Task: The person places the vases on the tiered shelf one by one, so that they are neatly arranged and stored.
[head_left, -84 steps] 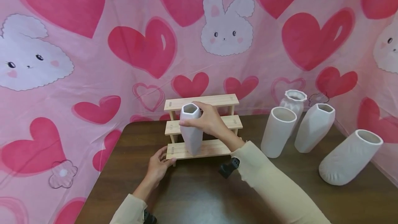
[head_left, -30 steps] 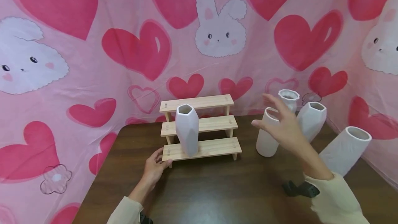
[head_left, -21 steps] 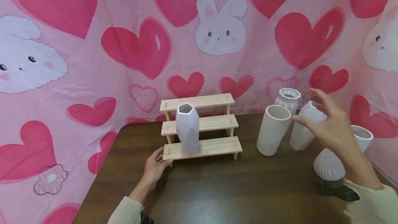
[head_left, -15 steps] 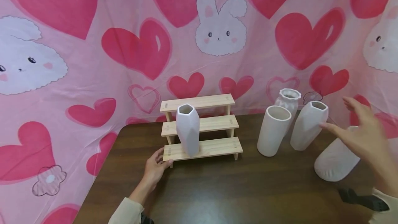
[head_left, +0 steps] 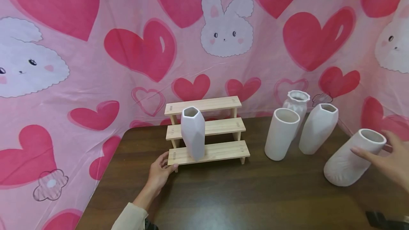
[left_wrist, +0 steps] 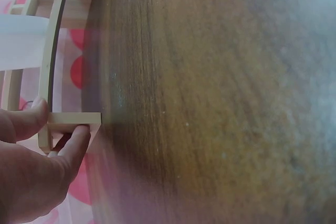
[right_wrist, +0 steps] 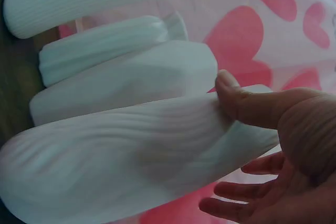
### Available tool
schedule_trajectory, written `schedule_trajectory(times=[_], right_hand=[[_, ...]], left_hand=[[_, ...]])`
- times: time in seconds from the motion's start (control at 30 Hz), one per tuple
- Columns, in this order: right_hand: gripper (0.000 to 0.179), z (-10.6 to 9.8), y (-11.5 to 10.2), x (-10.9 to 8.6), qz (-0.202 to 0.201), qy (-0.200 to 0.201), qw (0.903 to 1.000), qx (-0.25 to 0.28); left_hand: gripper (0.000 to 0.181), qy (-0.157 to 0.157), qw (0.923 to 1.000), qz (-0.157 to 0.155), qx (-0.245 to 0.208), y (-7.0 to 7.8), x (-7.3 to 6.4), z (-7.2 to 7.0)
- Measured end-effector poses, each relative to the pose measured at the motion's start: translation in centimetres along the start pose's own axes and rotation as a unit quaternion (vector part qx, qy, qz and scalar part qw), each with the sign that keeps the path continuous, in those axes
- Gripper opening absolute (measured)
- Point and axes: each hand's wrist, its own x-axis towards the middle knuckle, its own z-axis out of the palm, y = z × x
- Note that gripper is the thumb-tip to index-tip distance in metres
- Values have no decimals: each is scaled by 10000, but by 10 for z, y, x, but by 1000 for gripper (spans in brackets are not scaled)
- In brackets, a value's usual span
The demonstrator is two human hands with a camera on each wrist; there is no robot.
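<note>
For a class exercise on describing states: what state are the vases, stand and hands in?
Three-tier wooden stand: standing, gripped
Faceted vase on stand: upright, open, bottom tier
Cylindrical vase: upright, open
Scalloped-rim vase: upright, open
Tabletop faceted vase: upright, open
Ridged vase: upright, open
Left hand: gripping stand's bottom tier
Right hand: spread at ridged vase, contact unclear

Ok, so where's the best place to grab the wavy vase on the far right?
Probably high up, just below the open top, coming from the right: the wavy vase narrows upward from its fat bottom, and the next vase stands to its left.
</note>
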Motion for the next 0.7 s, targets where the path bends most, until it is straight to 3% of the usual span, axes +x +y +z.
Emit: schedule_trajectory(times=[0.13, 0.4, 0.7], right_hand=[[88, 6, 12, -2, 151, -146, 9993, 317], [62, 14, 18, -6, 14, 113, 9954, 954], [67, 18, 25, -6, 58, 193, 9889, 1474]], left_hand=[[60, -20, 10000, 3, 10, 2, -1, 0], [60, 3, 10000, -17, 13, 4, -2, 0], [61, 15, 10000, -29, -38, 4, -4, 0]])
